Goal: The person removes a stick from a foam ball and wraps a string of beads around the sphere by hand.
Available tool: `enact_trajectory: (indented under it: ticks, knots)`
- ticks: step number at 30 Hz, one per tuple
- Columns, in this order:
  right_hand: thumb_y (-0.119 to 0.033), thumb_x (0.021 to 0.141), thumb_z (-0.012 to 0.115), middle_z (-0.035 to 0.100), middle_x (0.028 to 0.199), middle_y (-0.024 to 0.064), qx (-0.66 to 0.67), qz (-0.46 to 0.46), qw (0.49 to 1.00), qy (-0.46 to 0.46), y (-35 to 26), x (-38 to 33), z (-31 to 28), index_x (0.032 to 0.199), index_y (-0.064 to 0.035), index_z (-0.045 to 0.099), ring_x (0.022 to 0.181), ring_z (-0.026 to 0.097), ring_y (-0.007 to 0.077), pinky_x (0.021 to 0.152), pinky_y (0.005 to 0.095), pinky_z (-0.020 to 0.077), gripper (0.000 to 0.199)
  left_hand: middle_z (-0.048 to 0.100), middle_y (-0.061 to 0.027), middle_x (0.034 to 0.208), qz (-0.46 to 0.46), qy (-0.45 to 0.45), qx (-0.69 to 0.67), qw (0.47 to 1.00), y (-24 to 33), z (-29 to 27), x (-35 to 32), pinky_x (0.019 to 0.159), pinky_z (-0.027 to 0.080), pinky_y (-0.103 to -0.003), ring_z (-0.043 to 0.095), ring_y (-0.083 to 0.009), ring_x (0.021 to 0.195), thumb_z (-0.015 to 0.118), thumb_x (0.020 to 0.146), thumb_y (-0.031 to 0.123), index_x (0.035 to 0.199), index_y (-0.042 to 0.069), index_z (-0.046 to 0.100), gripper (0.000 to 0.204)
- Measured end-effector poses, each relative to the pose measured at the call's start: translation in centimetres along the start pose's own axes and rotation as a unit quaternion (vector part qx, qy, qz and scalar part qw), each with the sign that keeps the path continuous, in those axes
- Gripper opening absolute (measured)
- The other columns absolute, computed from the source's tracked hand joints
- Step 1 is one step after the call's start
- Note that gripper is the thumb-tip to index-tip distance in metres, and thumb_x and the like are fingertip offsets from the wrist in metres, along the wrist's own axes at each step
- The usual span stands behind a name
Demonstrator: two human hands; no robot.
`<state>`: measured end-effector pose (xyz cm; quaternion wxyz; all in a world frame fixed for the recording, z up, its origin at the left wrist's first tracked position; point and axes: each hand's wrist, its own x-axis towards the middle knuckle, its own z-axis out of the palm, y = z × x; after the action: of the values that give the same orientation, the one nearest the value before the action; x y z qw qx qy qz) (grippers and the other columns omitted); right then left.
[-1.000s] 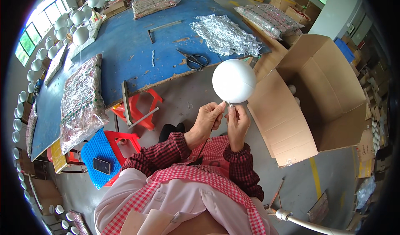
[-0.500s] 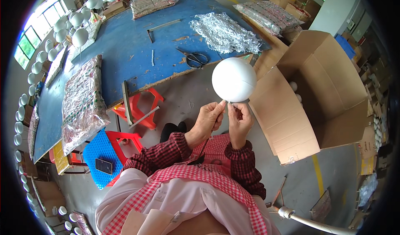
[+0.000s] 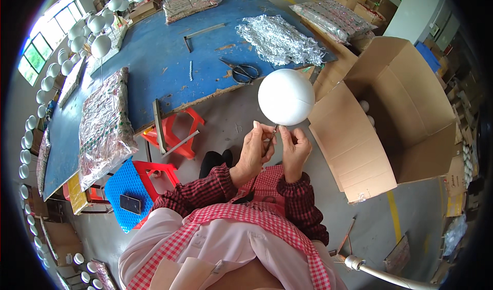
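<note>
White ball is held up in the air, just off the near edge of the blue table and toward its right end, with a thin dark rod at its underside. The left hand has its thumb and fingers pinched together on that rod. The right hand is just beside it, thumb and fingertips raised close under the ball; whether they grip anything, I cannot tell.

Beyond the ball, dark scissors lie by the table's near edge, and a heap of silvery strands near its right end. Farther left lie a short pale strip and, past it, an angled metal piece. A clear-wrapped packet lies along the near edge toward the left corner.

Right of the hands stands an open cardboard box with small white balls inside. Left of the hands, a blue mat bears a dark phone.
</note>
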<state>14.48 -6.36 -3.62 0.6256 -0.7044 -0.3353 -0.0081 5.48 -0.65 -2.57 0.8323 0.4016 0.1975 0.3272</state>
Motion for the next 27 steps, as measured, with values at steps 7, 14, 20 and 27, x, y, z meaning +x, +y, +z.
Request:
enact_trajectory:
  ticks: [7, 14, 20, 27]
  knots:
    - [-0.015, 0.082, 0.062, 0.053, 0.056, 0.0094, -0.046, 0.012, 0.992, -0.115, 2.8, 0.0, -0.9, 0.073, 0.0017, 0.055, 0.047, 0.048, 0.0143, 0.045, 0.029, 0.0375, 0.021, 0.042, 0.0039, 0.053, -0.021, 0.036, 0.051, 0.998, -0.4, -1.0, 1.4, 0.034, 0.024, -0.019, 0.035, -0.0041, 0.039, 0.064, 0.083, 0.029, 0.072, 0.011, 0.047, 0.028]
    - [-0.014, 0.083, 0.062, 0.051, 0.054, -0.0013, 0.176, 0.126, 0.957, -0.194, 0.7, 0.5, -2.3, 0.074, 0.0015, 0.058, 0.046, 0.043, 0.0038, 0.042, 0.0201, 0.0307, 0.018, 0.047, 0.003, 0.055, -0.032, 0.042, 0.042, 0.998, 0.0, -1.3, 1.9, 0.037, 0.028, -0.019, 0.037, -0.005, 0.04, 0.058, 0.087, 0.031, 0.075, 0.009, 0.052, 0.026]
    - [-0.01, 0.082, 0.064, 0.044, 0.053, -0.0056, 0.197, 0.107, 0.964, -0.141, 0.4, 1.0, -2.4, 0.075, 0.0014, 0.059, 0.048, 0.034, -0.0005, 0.042, 0.0175, 0.0239, 0.015, 0.047, 0.0035, 0.056, -0.051, 0.019, 0.024, 0.998, -0.2, -1.5, 2.1, 0.037, 0.027, -0.018, 0.037, -0.0046, 0.041, 0.057, 0.088, 0.031, 0.076, 0.008, 0.053, 0.026]
    - [-0.006, 0.081, 0.062, 0.048, 0.056, -0.0032, 0.151, 0.039, 0.97, -0.189, -0.8, 0.4, -2.6, 0.076, 0.0023, 0.058, 0.052, 0.04, 0.0012, 0.045, 0.0194, 0.0321, 0.011, 0.046, 0.003, 0.056, -0.051, 0.018, 0.038, 0.998, -0.5, -1.7, 2.3, 0.034, 0.024, -0.018, 0.036, -0.0047, 0.041, 0.058, 0.087, 0.029, 0.077, 0.008, 0.054, 0.024]
